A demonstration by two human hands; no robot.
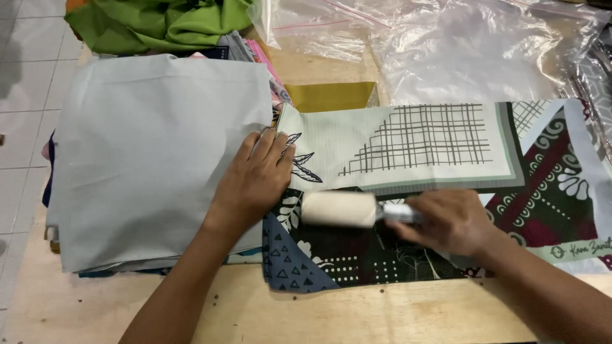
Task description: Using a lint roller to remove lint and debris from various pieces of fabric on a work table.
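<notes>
Seen from above: a pale wooden counter (357, 318), bare along the near edge, speckled with small dark dots. Left of it, a light tiled floor (25, 76).

Spread across the counter's middle, a patterned cloth (408, 146) with a pale panel of dark grid lines, black leaf prints, a blue corner with small triangles, and maroon and dark green swirls toward the right. Overlapping its left end, a stack of folded fabrics topped by a plain grey cloth (146, 153); coloured edges peeking out beneath it.

Left hand (255, 178) flat and open, fingers spread, pressing down where the grey cloth meets the patterned one. Right hand (456, 223) closed around the handle of a lint roller (339, 209), gripping it sideways. Roller head, cream-coloured, lying on the dark part of the patterned cloth, just right of the left hand, slightly blurred.

At the far side: a crumpled green cloth (159, 22) in the left corner, an olive piece (328, 95) behind the patterned cloth, and clear plastic bags (459, 51) heaped across the right, one with a pink seal strip.
</notes>
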